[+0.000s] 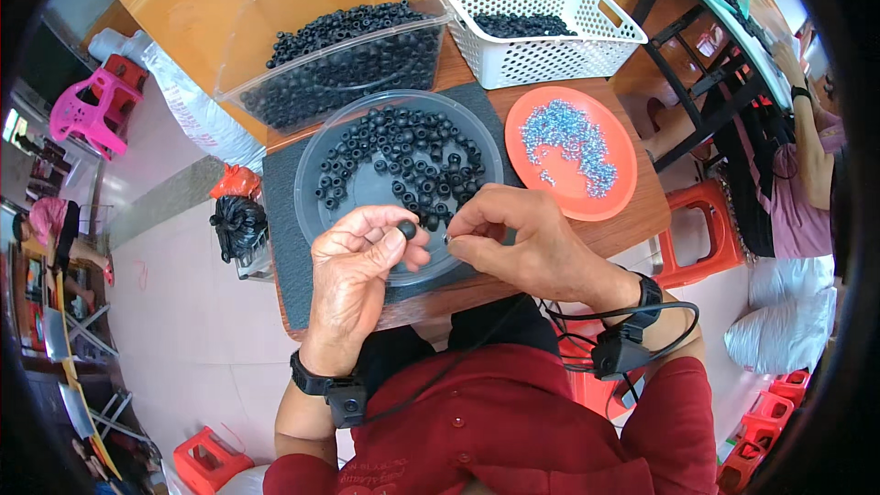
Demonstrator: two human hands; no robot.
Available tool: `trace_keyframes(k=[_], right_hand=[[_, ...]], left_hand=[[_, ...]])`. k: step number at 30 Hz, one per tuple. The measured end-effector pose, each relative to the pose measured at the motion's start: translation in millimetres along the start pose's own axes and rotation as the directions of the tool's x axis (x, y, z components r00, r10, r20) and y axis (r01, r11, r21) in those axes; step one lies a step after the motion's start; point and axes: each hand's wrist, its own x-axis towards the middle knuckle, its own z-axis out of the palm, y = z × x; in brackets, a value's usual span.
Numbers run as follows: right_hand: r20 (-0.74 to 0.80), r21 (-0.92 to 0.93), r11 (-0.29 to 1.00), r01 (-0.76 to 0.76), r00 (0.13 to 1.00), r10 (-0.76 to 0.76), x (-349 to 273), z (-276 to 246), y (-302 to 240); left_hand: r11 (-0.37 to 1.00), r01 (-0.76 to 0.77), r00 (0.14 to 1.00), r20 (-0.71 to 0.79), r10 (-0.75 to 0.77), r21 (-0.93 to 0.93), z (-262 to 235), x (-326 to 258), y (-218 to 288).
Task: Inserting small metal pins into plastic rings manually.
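My left hand (pixel 353 261) is closed, pinching a small black ball-shaped piece (pixel 406 229) between thumb and fingers. Close beside it, my right hand (pixel 513 243) has thumb and forefinger pressed together at a tiny shiny bit, too small to name. Both hands are over the near side of a round clear plastic tub (pixel 305 170). Many loose black pieces (pixel 417 156), round with holes, lie in the tub. To the right of the tub, an orange plate (pixel 564 200) bears a spread of tiny silvery-blue metallic parts (pixel 573 137).
Behind the tub stand a clear bin (pixel 240 82) of black pieces and a white perforated basket (pixel 486 64) holding more. The tub rests on a dark mat (pixel 289 266) on a wooden table (pixel 642 197). A red stool (pixel 701 229) and another person's arm (pixel 811 142) are at right.
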Motion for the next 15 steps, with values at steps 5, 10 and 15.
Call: trace_keyframes(k=[5, 10, 15], right_hand=[[0.033, 0.099, 0.993, -0.058, 0.998, 0.055, 7, 13, 1], [0.064, 0.132, 0.985, -0.115, 0.992, 0.107, 12, 22, 0], [0.127, 0.081, 0.982, -0.169, 0.979, 0.158, 14, 25, 4]], left_hand=[[1.0, -0.006, 0.999, -0.038, 0.005, -0.024, -1, -1, -4], [0.998, -0.064, 0.994, -0.091, 0.066, 0.023, 3, -3, -5], [0.983, -0.135, 0.974, -0.168, 0.155, 0.125, 11, -1, -3]])
